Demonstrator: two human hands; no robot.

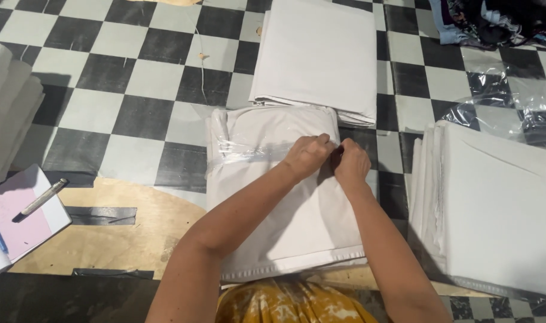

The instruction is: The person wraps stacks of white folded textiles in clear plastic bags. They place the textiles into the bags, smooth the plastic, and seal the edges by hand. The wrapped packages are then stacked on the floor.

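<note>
A stack of folded white cloth [267, 209] lies on the checkered floor right in front of me. A band of clear plastic tape [249, 152] crosses its upper part. My left hand [307, 155] and my right hand [350, 164] meet at the right side of the stack, where the band ends. Both have their fingers pinched together on the tape or the cloth edge there. What sits between the fingertips is hidden.
Another folded white stack [317, 54] lies beyond, a third [500, 209] at the right with clear plastic wrap [506, 101] behind it. A notepad [22, 218] with a marker [43, 197] and a blue pen sits at left. Rolled white fabric [7, 113] is at far left.
</note>
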